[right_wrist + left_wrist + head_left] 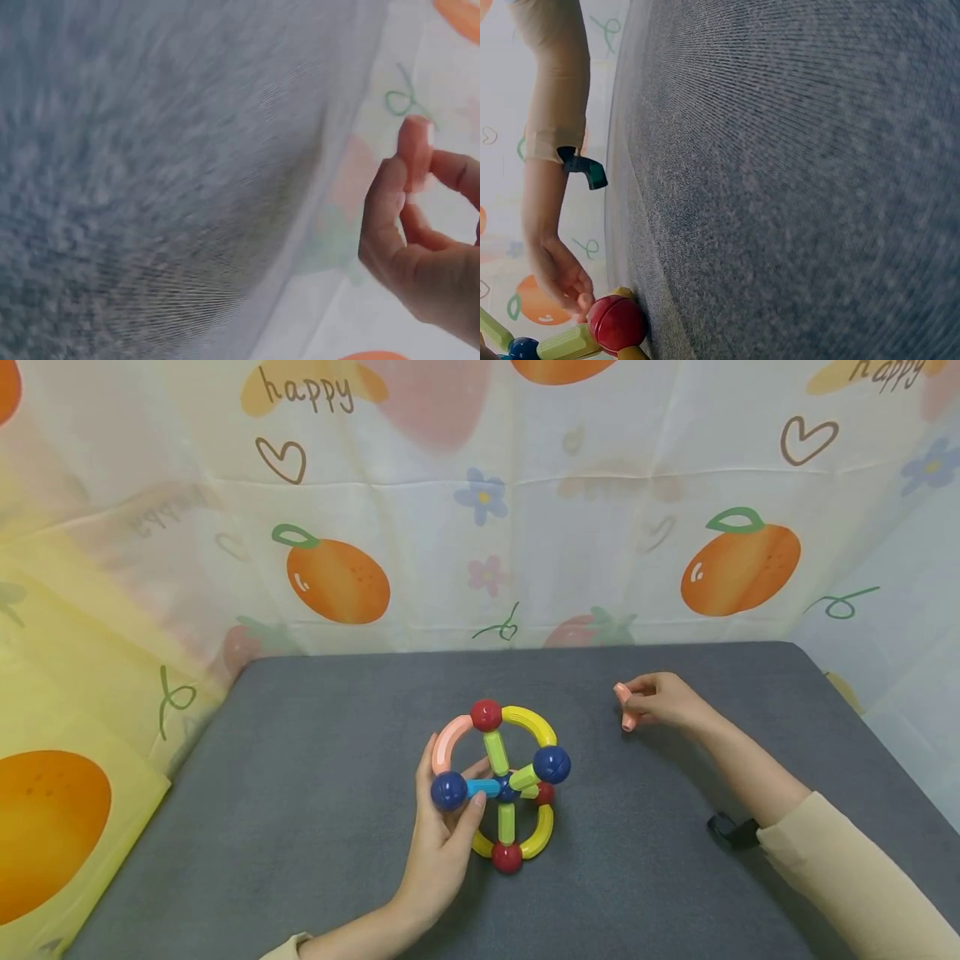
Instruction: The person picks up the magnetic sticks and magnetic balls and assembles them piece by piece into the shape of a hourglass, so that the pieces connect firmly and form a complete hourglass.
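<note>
A ball-and-rod toy model [507, 789] stands near the middle of the grey table, and my left hand [438, 860] grips it from its left side. The left thumb lies by a light-blue rod [482, 787], close to a dark-blue ball [448, 791]. Red balls, yellow curved rods [530, 724], light-green straight rods and one pink curved rod [450, 743] make up the rest. Off to the right, my right hand [667, 700] pinches a loose pink curved rod [415, 150] between thumb and fingers. In the left wrist view, a red ball [618, 324] of the model shows at the bottom.
Dark grey cloth covers the table [322, 777]. Behind it hangs a printed curtain [420, 527] with oranges, hearts and flowers, and yellow fabric [90, 718] runs along the left. A black strap [733, 832] hangs at the right sleeve.
</note>
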The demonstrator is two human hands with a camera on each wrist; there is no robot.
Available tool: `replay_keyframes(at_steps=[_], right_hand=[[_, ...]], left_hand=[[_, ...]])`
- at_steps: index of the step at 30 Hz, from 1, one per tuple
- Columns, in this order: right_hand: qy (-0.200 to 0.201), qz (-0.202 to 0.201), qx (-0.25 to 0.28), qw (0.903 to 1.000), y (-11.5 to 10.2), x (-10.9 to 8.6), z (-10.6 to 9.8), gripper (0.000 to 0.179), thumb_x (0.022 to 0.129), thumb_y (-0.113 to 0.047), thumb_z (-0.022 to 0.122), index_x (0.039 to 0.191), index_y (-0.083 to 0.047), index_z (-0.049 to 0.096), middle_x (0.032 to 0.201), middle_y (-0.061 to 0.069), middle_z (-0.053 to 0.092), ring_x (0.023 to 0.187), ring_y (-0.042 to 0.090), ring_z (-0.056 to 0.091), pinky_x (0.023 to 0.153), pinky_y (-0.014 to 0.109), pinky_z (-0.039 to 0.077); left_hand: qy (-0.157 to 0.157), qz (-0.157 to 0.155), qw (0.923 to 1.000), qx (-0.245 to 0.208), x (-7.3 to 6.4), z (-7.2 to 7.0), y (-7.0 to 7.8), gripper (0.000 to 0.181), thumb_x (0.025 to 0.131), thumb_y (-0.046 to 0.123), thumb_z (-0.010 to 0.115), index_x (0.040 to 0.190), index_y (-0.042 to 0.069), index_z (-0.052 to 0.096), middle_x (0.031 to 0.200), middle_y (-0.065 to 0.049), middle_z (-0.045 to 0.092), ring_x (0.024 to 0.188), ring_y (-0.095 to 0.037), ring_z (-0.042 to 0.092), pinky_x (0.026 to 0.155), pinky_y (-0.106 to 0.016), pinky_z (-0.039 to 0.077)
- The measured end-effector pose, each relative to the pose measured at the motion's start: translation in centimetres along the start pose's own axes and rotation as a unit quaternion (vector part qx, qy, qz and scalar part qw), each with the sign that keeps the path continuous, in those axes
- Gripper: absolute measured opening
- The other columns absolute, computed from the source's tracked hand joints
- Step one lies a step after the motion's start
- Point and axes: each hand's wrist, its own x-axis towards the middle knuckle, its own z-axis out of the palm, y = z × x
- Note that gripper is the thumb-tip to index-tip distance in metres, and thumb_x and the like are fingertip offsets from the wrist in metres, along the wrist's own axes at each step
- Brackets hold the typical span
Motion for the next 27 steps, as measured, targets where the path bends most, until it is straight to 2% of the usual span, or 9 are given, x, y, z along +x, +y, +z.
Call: replay_keyframes(at_steps=[6, 9, 14, 20, 27], right_hand=[[-0.044, -0.024, 0.085, 0.9951, -1.0, -2.0, 0.2, 0.056, 0.096, -0.022, 0.064, 0.139, 0.006, 0.043, 0.109, 0.012, 0.071, 0.106, 0.018, 0.07, 0.094, 0.032, 0.058], [-0.074, -0.036, 0.118, 0.9896, -1.5, -3.0, 0.8, 0.059, 0.094, -0.023, 0.068, 0.138, 0.007, 0.042, 0.117, 0.011, 0.07, 0.108, 0.017, 0.069, 0.092, 0.03, 0.058], [-0.122, -0.046, 0.146, 0.9807, -2.4, -4.4, 2.0, 0.051, 0.094, -0.022, 0.068, 0.13, 0.006, 0.046, 0.1, 0.002, 0.074, 0.102, 0.015, 0.071, 0.092, 0.03, 0.058], [-0.171, -0.065, 0.174, 0.9676, -2.9, -6.1, 3.1, 0.034, 0.095, -0.017, 0.066, 0.121, 0.002, 0.052, 0.099, 0.0, 0.075, 0.104, 0.015, 0.07, 0.091, 0.029, 0.058], [-0.238, -0.094, 0.227, 0.9396, -3.0, -7.8, 4.2, 0.008, 0.1, -0.012, 0.057, 0.105, -0.007, 0.059, 0.097, 0.002, 0.077, 0.103, 0.02, 0.073, 0.095, 0.031, 0.057]], left_hand=[[-0.002, 0.005, 1.0, 0.0, 0.0, 0.0, -0.1, 0.08, 0.101, 0.007, 0.053, 0.156, 0.033, 0.002, 0.152, -0.013, 0.044, 0.136, -0.013, 0.052, 0.105, -0.015, 0.046], [-0.001, -0.001, 1.0, 0.002, 0.0, 0.0, -0.1, 0.08, 0.101, 0.007, 0.053, 0.156, 0.034, 0.002, 0.153, -0.012, 0.042, 0.137, -0.014, 0.052, 0.105, -0.015, 0.045], [0.002, -0.011, 0.9999, 0.003, 0.1, -0.1, -0.1, 0.08, 0.101, 0.008, 0.053, 0.156, 0.035, 0.001, 0.155, -0.009, 0.038, 0.138, -0.016, 0.051, 0.105, -0.015, 0.045], [0.004, -0.011, 0.9999, 0.007, 0.1, 0.0, -0.1, 0.081, 0.101, 0.009, 0.054, 0.156, 0.035, 0.001, 0.153, -0.009, 0.042, 0.137, -0.015, 0.052, 0.106, -0.017, 0.045], [0.003, -0.008, 1.0, 0.005, 0.1, 0.0, -0.1, 0.08, 0.101, 0.009, 0.054, 0.156, 0.035, 0.001, 0.153, -0.011, 0.042, 0.137, -0.015, 0.052, 0.105, -0.015, 0.045]])
